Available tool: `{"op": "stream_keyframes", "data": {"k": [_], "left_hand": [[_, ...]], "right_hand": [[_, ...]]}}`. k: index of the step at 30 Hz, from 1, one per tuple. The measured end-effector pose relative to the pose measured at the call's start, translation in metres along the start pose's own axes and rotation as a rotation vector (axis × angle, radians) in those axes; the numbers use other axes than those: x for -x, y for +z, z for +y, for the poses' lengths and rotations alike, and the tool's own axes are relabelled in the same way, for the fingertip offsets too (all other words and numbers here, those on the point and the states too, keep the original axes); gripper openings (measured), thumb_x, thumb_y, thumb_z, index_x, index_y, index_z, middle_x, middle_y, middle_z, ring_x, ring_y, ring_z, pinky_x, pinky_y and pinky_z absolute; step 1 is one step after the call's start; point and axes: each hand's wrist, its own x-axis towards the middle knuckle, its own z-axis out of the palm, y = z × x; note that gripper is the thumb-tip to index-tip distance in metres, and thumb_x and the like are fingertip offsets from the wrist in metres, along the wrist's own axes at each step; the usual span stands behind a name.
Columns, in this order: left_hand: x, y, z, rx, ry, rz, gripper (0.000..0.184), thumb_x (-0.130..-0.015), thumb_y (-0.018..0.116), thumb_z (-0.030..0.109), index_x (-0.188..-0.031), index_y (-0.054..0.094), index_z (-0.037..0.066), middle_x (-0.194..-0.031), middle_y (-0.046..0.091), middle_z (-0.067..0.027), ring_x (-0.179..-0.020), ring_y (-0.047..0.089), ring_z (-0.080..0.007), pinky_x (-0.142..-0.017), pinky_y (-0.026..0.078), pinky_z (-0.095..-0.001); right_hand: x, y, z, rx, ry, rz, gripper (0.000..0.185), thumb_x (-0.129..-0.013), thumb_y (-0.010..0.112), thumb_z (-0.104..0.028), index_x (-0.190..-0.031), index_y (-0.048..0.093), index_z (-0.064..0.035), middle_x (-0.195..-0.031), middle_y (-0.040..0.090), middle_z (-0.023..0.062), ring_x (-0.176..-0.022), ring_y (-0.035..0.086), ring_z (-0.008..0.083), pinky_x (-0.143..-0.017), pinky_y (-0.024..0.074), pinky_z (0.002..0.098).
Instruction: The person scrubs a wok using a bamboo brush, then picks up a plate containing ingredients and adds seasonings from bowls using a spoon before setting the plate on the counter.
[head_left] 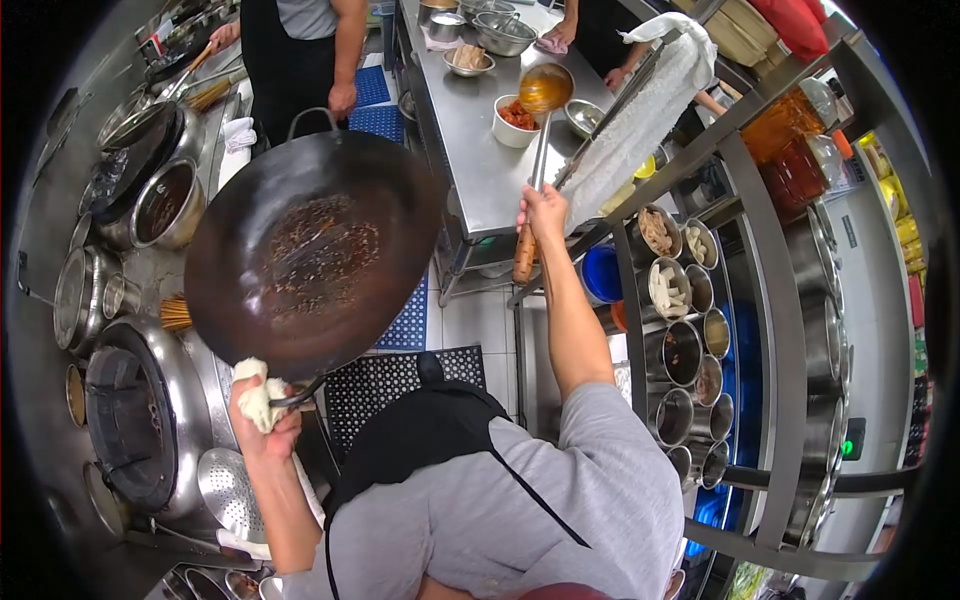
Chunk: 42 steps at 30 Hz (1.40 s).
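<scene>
A large dark wok [225, 245] is lifted off the stove, its inside specked with brown sauce and bits. With a folded white cloth [257, 396] between, my left hand [282, 437] is closed around the wok's near handle. My right hand [545, 212] grips a long ladle [541, 150] between its wooden end and its bowl. Orange-brown sauce coats the ladle's bowl, which is over the steel table beside a white tub of red food [516, 122].
A burner ring [190, 400] and a perforated skimmer [230, 490] lie left. Several steel pots of ingredients stand on the right rack [765, 425]. Co-workers stand at the back, one by the steel table [475, 165]. Black mat [455, 375] covers the floor.
</scene>
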Motion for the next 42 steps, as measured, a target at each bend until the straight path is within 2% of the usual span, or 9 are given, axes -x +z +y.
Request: {"op": "stream_keyframes", "data": {"k": [5, 13, 17, 20, 24, 25, 28, 36, 42], "left_hand": [[0.025, 0.000, 0.005, 0.112, 0.145, 0.053, 0.017, -0.088, 0.057, 0.026, -0.097, 0.062, 0.012, -0.069, 0.066, -0.0178, -0.038, 0.052, -0.0197, -0.029, 0.037, -0.0242], [0.066, 0.020, -0.042, 0.317, 0.396, 0.298, 0.012, -0.085, 0.062, 0.021, -0.090, 0.062, 0.010, -0.069, 0.068, -0.0173, -0.043, 0.058, -0.0225, -0.032, 0.039, -0.0256], [0.062, 0.034, -0.044, 0.389, 0.488, 0.280, 0.014, -0.084, 0.064, 0.024, -0.088, 0.063, 0.011, -0.068, 0.065, -0.0155, -0.045, 0.056, -0.0213, -0.032, 0.036, -0.0233], [0.032, 0.051, -0.036, 0.426, 0.630, 0.247, 0.012, -0.083, 0.064, 0.023, -0.084, 0.062, 0.011, -0.065, 0.063, -0.0125, -0.045, 0.053, -0.0203, -0.033, 0.032, -0.0231], [-0.001, 0.060, -0.023, 0.474, 0.742, 0.208, 0.010, -0.082, 0.065, 0.023, -0.079, 0.061, 0.014, -0.064, 0.057, -0.0024, -0.046, 0.049, -0.0168, -0.034, 0.032, -0.0238], [-0.010, 0.053, -0.014, 0.522, 0.742, 0.164, 0.011, -0.083, 0.065, 0.024, -0.078, 0.060, 0.014, -0.064, 0.057, -0.0026, -0.046, 0.049, -0.0170, -0.034, 0.032, -0.0238], [-0.012, 0.030, 0.016, 0.591, 0.731, 0.157, 0.015, -0.084, 0.063, 0.027, -0.076, 0.059, 0.015, -0.065, 0.058, -0.0036, -0.047, 0.051, -0.0175, -0.035, 0.033, -0.0241], [-0.018, -0.005, 0.050, 0.625, 0.839, 0.320, 0.010, -0.084, 0.062, 0.024, -0.078, 0.059, 0.017, -0.065, 0.058, -0.0014, -0.049, 0.054, -0.0172, -0.035, 0.032, -0.0238], [-0.045, -0.029, 0.083, 0.638, 0.859, 0.322, 0.010, -0.083, 0.061, 0.024, -0.076, 0.058, 0.018, -0.062, 0.058, 0.0002, -0.050, 0.055, -0.0164, -0.036, 0.033, -0.0242]], "right_hand": [[-0.002, -0.010, 0.033, -0.672, 0.233, -0.358, 0.017, -0.097, 0.058, -0.015, -0.114, 0.055, -0.0110, -0.062, 0.046, -0.0016, -0.043, 0.043, 0.0114, -0.037, 0.0367, 0.0286], [0.096, 0.008, 0.021, -0.393, 0.557, -0.845, 0.019, -0.090, 0.059, -0.003, -0.102, 0.046, -0.0096, -0.054, 0.041, 0.0007, -0.034, 0.041, 0.0117, -0.030, 0.0376, 0.0281], [0.084, 0.093, -0.003, -0.097, 0.385, -1.180, 0.013, -0.086, 0.061, -0.001, -0.090, 0.049, -0.0016, -0.059, 0.052, 0.0036, -0.038, 0.049, 0.0108, -0.034, 0.0392, 0.0238], [0.053, 0.173, -0.036, -0.179, -0.010, -1.328, 0.021, -0.094, 0.061, -0.005, -0.112, 0.055, 0.0027, -0.069, 0.056, 0.0023, -0.044, 0.050, 0.0065, -0.040, 0.0417, 0.0204], [0.056, 0.228, -0.017, -0.207, 0.130, -1.584, 0.021, -0.101, 0.056, -0.015, -0.116, 0.053, -0.0023, -0.065, 0.052, -0.0013, -0.044, 0.048, 0.0055, -0.040, 0.0398, 0.0213], [0.062, 0.243, 0.006, -0.094, -0.094, -1.547, 0.018, -0.102, 0.055, -0.022, -0.107, 0.053, -0.0041, -0.061, 0.050, -0.0024, -0.043, 0.046, 0.0055, -0.039, 0.0380, 0.0218], [0.093, 0.270, 0.046, 0.101, -0.153, -1.575, 0.027, -0.102, 0.057, -0.029, -0.089, 0.054, -0.0053, -0.055, 0.048, -0.0029, -0.043, 0.046, 0.0045, -0.038, 0.0353, 0.0238], [0.150, 0.320, 0.077, 0.186, -0.379, -1.619, 0.038, -0.106, 0.046, -0.035, -0.086, 0.052, -0.0026, -0.052, 0.049, 0.0017, -0.039, 0.047, 0.0100, -0.037, 0.0352, 0.0267], [0.159, 0.362, 0.069, 0.265, -0.082, -1.651, 0.048, -0.106, 0.043, -0.043, -0.084, 0.051, -0.0004, -0.053, 0.044, 0.0025, -0.035, 0.041, 0.0108, -0.032, 0.0345, 0.0275]]}}
